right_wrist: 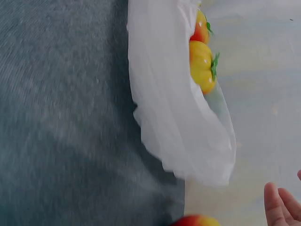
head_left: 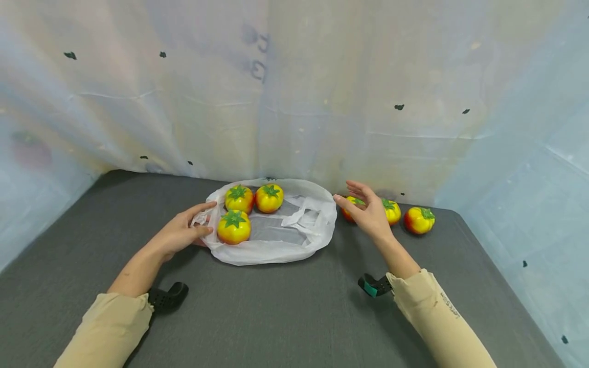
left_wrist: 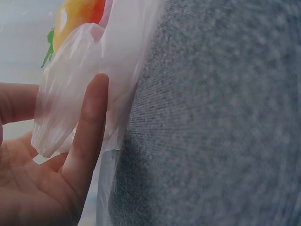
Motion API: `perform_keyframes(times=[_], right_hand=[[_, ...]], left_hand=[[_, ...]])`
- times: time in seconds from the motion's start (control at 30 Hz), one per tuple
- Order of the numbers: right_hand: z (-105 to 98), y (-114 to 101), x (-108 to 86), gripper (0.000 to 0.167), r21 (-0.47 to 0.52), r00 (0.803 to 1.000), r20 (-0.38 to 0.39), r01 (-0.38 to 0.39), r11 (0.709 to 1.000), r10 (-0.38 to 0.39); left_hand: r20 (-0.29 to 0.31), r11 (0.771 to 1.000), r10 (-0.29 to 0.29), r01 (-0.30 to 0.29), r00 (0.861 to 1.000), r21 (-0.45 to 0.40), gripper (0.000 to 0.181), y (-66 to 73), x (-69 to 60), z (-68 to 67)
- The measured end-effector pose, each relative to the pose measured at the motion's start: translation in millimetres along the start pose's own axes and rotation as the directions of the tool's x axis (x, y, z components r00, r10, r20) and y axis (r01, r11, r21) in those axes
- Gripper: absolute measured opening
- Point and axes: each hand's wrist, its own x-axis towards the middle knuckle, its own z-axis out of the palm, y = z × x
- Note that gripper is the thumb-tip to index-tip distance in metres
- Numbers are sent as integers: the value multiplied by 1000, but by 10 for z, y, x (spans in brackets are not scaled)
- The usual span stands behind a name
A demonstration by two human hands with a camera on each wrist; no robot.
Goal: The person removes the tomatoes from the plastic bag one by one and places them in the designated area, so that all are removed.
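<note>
A white plastic bag [head_left: 271,255] lies spread wide at its mouth on the dark table. Inside, towards its left half, sit three shiny yellow-red tomatoes with green leafy tops, the nearest tomato [head_left: 233,227] by the front rim. My left hand [head_left: 184,230] holds the bag's left edge, thumb and fingers on either side of the thin plastic [left_wrist: 70,89]. Over to the right, my right hand [head_left: 368,214] is raised with fingers extended and nothing in it. It partly covers two more tomatoes; a third tomato [head_left: 418,221] lies just right of them.
Behind the table hangs a pale plastic sheet [head_left: 313,102] with dark marks, and bluish sheeting [head_left: 547,204] continues along the right side. The grey table [head_left: 276,317] ends close behind the bag. A black strap piece sits at each wrist.
</note>
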Motion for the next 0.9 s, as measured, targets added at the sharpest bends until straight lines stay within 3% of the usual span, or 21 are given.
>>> perform_keyframes(times=[0.23,0.4,0.9], right_hand=[[193,-47,29,58,22,998,48,37,999,-38],[340,-101,65,59,45,996,84,19,999,-23],[715,-235,228,60,131,978,141,-172,976,153]], left_hand=[[-3,1000,4,-4,1000,6,70,9,-8,-2],[-1,1000,4,-4,1000,-2,70,2,-15,-10],[-4,1000,-9,9,1000,-8,69,13,0,-3]])
